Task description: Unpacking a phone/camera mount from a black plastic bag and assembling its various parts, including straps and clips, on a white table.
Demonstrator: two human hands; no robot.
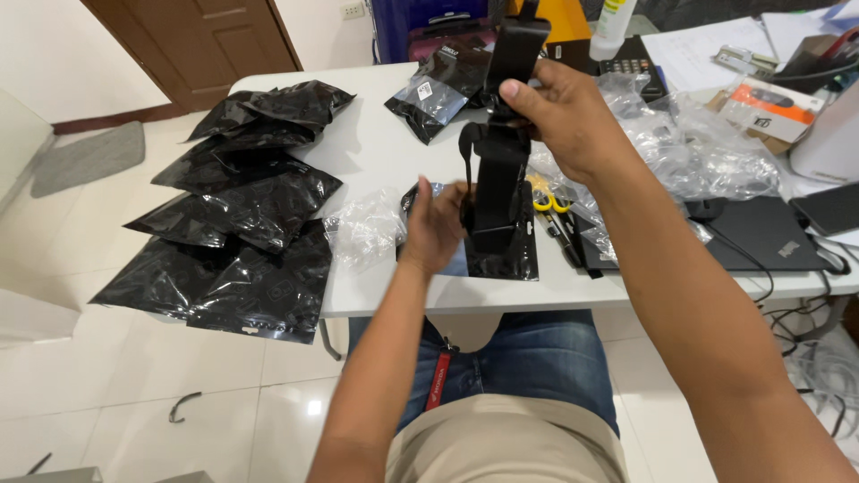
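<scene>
**Bagging black straps at the white table: partway through**

Head view. The right hand [559,112] holds a black strap-like item [506,134] upright over the near middle of the table [376,152], fingers clamped around its upper part, thumb on top. The left hand [437,224] is at the item's lower end, fingers curled on the mouth of a black bag [501,246] that stands on the table edge; the item's bottom appears to sit inside that bag.

Done, judging by the layout: a pile of filled black bags [242,233] lies overlapping on the left side of the table, and a few more bags [443,85] lie at the far middle. Left: the item in hand is only partly in. Crumpled clear wrappers [362,228] lie just left of the left hand; a larger heap of clear plastic [698,152] lies to the right.

Hard to make out: the item's exact kind and whether it is one piece or several; black on black hides the bag's opening. Yellow-handled scissors [548,201] are partly covered by the right wrist. The right-side clutter is cut off by the frame.
</scene>
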